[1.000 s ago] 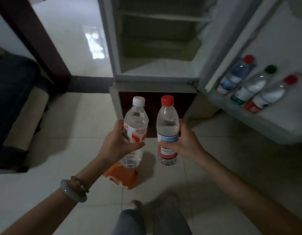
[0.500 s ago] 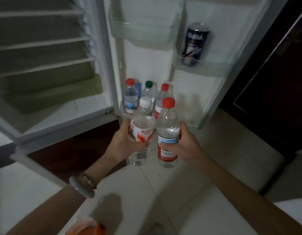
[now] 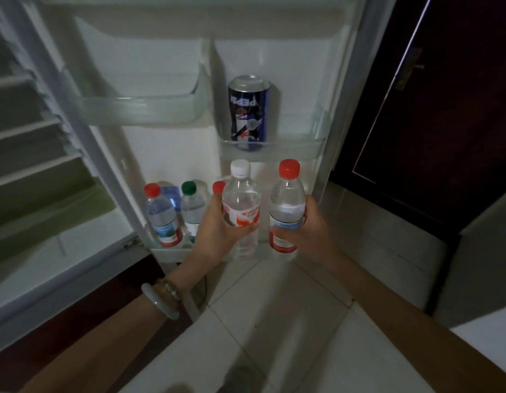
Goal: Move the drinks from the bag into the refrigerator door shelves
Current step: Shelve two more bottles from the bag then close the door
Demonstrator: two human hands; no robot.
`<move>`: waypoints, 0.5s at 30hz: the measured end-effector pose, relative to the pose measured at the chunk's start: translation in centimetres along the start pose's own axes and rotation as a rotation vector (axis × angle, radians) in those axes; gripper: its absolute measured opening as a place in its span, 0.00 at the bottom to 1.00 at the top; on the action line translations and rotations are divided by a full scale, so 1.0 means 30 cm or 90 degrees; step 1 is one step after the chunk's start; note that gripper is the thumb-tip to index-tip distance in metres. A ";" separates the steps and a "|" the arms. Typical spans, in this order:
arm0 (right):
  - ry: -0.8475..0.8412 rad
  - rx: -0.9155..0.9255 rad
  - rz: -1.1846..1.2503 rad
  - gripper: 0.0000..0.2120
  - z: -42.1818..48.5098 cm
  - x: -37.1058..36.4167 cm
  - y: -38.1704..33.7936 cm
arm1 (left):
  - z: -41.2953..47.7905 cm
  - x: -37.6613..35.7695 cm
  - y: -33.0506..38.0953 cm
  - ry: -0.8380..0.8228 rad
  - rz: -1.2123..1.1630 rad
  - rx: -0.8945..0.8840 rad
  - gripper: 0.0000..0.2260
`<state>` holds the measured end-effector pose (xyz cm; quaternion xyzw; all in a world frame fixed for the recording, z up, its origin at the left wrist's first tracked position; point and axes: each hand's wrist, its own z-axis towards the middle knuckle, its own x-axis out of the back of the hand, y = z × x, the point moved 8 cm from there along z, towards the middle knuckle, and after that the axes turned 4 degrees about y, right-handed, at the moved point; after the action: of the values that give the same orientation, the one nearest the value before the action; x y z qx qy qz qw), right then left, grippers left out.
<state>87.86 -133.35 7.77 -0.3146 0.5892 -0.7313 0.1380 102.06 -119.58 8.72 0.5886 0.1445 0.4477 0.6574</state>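
My left hand (image 3: 217,231) grips a clear white-capped bottle (image 3: 241,202) with a red and white label. My right hand (image 3: 311,234) grips a red-capped water bottle (image 3: 287,205). Both bottles stand upright, side by side, in front of the open refrigerator door. The bottom door shelf (image 3: 166,252) holds a red-capped bottle (image 3: 161,217), a green-capped bottle (image 3: 192,208) and a third one whose red cap (image 3: 217,187) shows behind my left hand. A blue Pepsi can (image 3: 248,114) sits in the middle right door shelf (image 3: 302,150). The bag is out of view.
The upper left door shelf (image 3: 144,109) holds nothing. The refrigerator's inner shelves (image 3: 33,165) lie to the left. A dark wooden door (image 3: 444,109) stands at the right. Pale floor tiles (image 3: 274,321) spread below my arms.
The view has turned from the floor and orange bag to face the open door. Both held bottles have come closer to the bottom door shelf, on its right side.
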 end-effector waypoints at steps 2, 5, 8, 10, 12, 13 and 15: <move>0.027 0.010 -0.002 0.30 0.049 0.004 0.019 | 0.048 -0.032 0.006 -0.001 0.032 -0.015 0.32; 0.041 0.008 -0.004 0.35 0.107 -0.010 0.058 | 0.094 -0.077 -0.015 0.010 0.037 -0.016 0.29; 0.065 0.022 0.003 0.39 0.147 -0.019 0.108 | 0.134 -0.115 -0.076 0.020 -0.012 0.011 0.29; 0.075 0.020 0.003 0.37 0.163 -0.026 0.140 | 0.150 -0.135 -0.105 0.020 -0.028 0.017 0.26; 0.085 0.028 -0.001 0.32 0.178 -0.034 0.168 | 0.154 -0.152 -0.119 0.021 -0.027 0.020 0.26; 0.088 0.032 -0.005 0.32 0.184 -0.040 0.178 | 0.154 -0.161 -0.129 0.023 -0.026 0.026 0.26; 0.104 0.015 -0.012 0.32 0.195 -0.044 0.209 | 0.155 -0.184 -0.152 0.027 -0.040 0.037 0.27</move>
<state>91.44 -138.81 2.05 -0.2579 0.5869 -0.7626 0.0865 104.22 -126.33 3.98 0.5932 0.1900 0.4350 0.6502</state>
